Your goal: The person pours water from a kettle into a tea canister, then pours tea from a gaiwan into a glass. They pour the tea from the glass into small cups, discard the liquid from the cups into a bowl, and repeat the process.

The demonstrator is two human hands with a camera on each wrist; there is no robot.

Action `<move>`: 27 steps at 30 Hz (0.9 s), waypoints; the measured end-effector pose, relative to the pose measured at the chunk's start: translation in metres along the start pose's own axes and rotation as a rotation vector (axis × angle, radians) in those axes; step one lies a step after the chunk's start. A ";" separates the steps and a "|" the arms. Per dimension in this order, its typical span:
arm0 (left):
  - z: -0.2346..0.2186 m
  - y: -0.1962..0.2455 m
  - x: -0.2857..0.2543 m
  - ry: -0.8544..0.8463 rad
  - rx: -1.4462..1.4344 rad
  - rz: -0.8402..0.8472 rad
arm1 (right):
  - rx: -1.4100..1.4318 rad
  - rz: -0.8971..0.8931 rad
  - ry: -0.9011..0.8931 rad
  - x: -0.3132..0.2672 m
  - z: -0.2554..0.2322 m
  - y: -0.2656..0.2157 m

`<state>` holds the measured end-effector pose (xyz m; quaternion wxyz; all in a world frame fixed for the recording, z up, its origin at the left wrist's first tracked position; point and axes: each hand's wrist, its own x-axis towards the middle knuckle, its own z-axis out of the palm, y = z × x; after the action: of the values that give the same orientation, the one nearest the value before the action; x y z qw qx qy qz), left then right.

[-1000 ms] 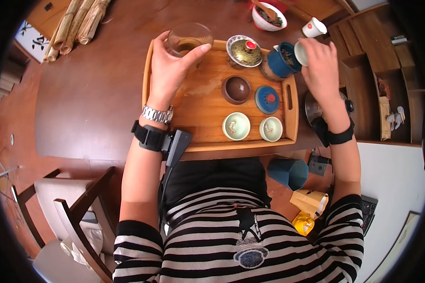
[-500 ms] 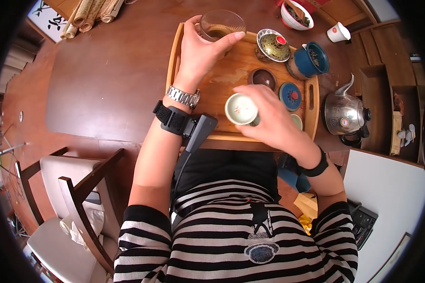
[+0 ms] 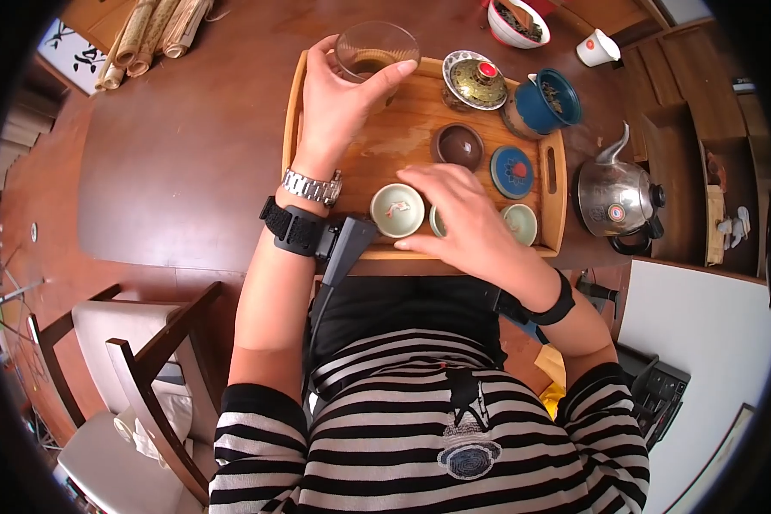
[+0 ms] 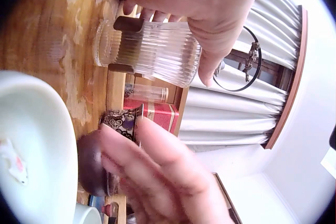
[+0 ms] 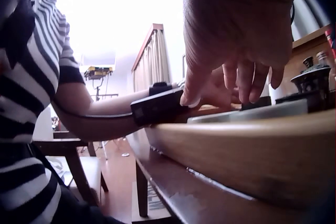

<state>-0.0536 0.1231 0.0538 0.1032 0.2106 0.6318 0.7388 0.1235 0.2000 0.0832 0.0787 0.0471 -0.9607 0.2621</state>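
Note:
My left hand (image 3: 338, 107) grips a ribbed clear glass (image 3: 377, 51) with brown liquid low in it, thumb along the rim. In the left wrist view the glass (image 4: 163, 50) stands upright at the tray's wood. At the tray's near side my right hand (image 3: 480, 223) has its fingers spread beside a pale green cup (image 3: 396, 211) with a small figure inside. Fingertips and thumb lie near the cup's right side. A second green cup (image 3: 438, 222) is mostly hidden by that hand; a third green cup (image 3: 522, 224) is partly covered by it.
On the wooden tray (image 3: 557, 214) sit a brown bowl (image 3: 458, 146), a blue lid (image 3: 512, 171), a lidded patterned bowl (image 3: 475, 81) and a blue pot (image 3: 548, 103) with leaves. A steel kettle (image 3: 612, 197), white paper cup (image 3: 598, 49) and leaf bowl (image 3: 518, 24) stand beyond.
My right hand came from beside the blue pot to the tray's near side, carrying a green cup, and has let go of it there. The left hand keeps hold of the glass.

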 end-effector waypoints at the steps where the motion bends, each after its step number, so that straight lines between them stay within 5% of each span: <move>1: 0.000 0.002 -0.001 -0.007 -0.003 0.002 | 0.034 0.039 0.061 -0.003 -0.009 0.002; 5: 0.001 0.005 -0.002 -0.016 -0.042 -0.009 | -0.048 0.319 0.264 -0.015 -0.044 0.024; 8: 0.003 0.010 -0.004 -0.034 -0.104 -0.040 | -0.334 0.364 0.251 -0.032 -0.061 0.059; 11: 0.001 0.009 -0.003 -0.018 -0.064 -0.059 | -0.197 0.580 0.077 -0.042 -0.064 0.074; 22: 0.002 0.011 -0.006 -0.008 -0.043 -0.078 | -0.058 0.390 0.218 -0.052 -0.038 0.094; 27: 0.004 0.021 -0.010 0.017 -0.003 -0.113 | 0.249 0.577 0.154 -0.040 -0.079 0.062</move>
<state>-0.0404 0.1187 0.0727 0.1394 0.1681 0.6425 0.7345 0.1648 0.2952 0.1122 0.0672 -0.2381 -0.8861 0.3918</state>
